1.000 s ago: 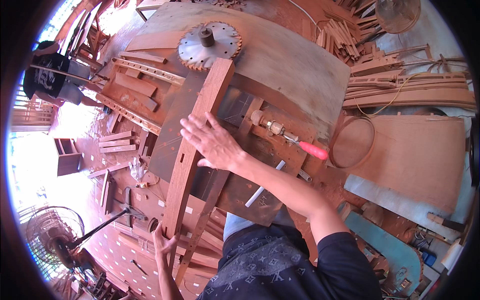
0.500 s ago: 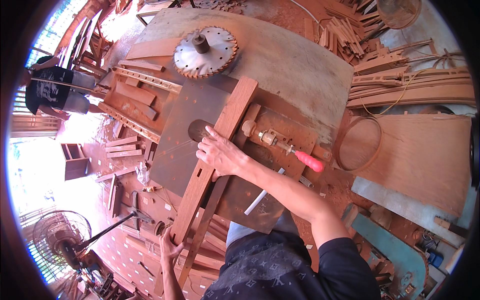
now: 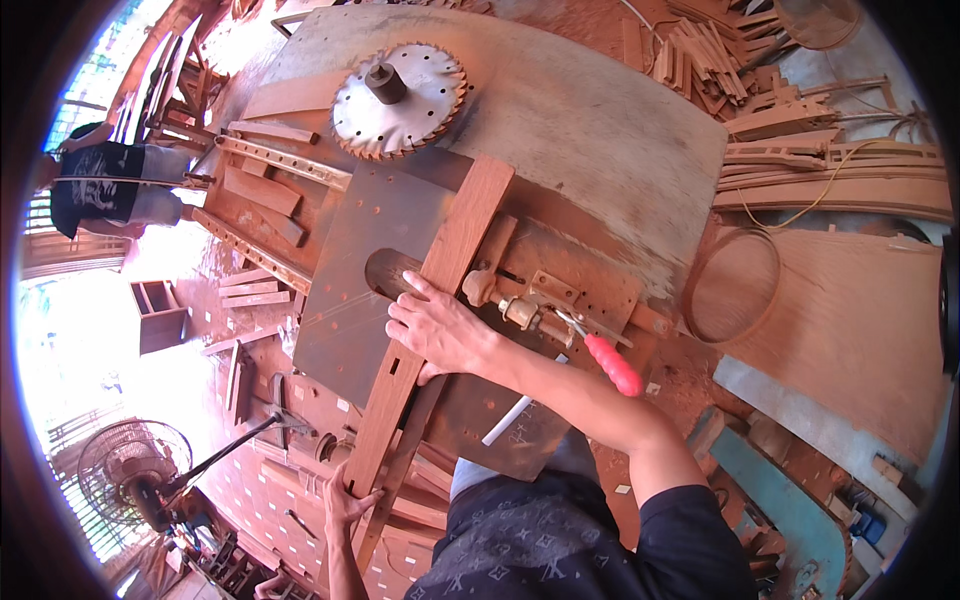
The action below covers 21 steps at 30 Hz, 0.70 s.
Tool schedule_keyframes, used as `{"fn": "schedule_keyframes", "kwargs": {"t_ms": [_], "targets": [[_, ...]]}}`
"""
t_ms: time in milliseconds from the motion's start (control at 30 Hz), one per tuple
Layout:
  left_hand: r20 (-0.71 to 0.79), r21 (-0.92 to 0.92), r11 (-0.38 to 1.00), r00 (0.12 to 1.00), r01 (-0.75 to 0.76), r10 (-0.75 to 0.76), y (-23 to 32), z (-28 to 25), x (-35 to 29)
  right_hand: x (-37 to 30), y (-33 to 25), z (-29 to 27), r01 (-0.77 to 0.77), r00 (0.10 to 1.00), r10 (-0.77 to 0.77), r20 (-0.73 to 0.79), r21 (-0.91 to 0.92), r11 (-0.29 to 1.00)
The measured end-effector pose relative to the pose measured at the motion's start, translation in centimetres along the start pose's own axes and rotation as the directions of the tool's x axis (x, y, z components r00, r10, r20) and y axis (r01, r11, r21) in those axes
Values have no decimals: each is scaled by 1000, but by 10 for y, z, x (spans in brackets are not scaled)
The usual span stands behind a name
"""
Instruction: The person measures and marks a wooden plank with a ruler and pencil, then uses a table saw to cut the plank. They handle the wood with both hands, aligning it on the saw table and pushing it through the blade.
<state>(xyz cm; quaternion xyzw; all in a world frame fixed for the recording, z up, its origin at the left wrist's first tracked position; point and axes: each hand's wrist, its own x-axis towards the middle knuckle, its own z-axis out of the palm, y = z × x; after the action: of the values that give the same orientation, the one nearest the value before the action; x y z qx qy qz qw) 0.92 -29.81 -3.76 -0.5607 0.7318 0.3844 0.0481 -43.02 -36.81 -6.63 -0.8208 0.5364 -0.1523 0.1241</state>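
A long reddish-brown wooden beam [image 3: 462, 228] with a small rectangular slot lies slantwise across a dark metal machine plate [image 3: 350, 325]. My right hand [image 3: 440, 325] grips its middle from above, fingers over the left edge and thumb at the near edge. At the beam's near end my left hand [image 3: 345, 497] holds it between thumb and fingers. An oval opening [image 3: 392, 272] in the plate is beside my right fingertips; the beam hides part of the area. Just right of the beam, a toggle clamp [image 3: 520, 312] with a red handle [image 3: 613, 365] is mounted, with its round tip close to the wood.
A toothed circular saw blade [image 3: 398, 100] lies flat on the big board [image 3: 590, 130] beyond the plate. A white stick [image 3: 507, 420] rests near my body. A standing fan [image 3: 135, 470] is at left, wood stacks [image 3: 835, 180] at right. Another person [image 3: 110, 185] stands far left.
The view has shifted slightly. Both hands keep their hold on the beam. The toggle clamp sits nearer to me, and its red handle points more toward me.
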Motion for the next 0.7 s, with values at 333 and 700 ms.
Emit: {"fn": "schedule_keyframes", "kwargs": {"t_ms": [333, 700], "targets": [[63, -78, 989, 990, 129, -125, 3, 11, -4, -4, 7, 8, 67, 998, -67, 14, 4, 998], [70, -36, 981, 980, 189, -186, 4, 13, -4, -5, 17, 6, 115, 993, -116, -27, -32, 993]]}}
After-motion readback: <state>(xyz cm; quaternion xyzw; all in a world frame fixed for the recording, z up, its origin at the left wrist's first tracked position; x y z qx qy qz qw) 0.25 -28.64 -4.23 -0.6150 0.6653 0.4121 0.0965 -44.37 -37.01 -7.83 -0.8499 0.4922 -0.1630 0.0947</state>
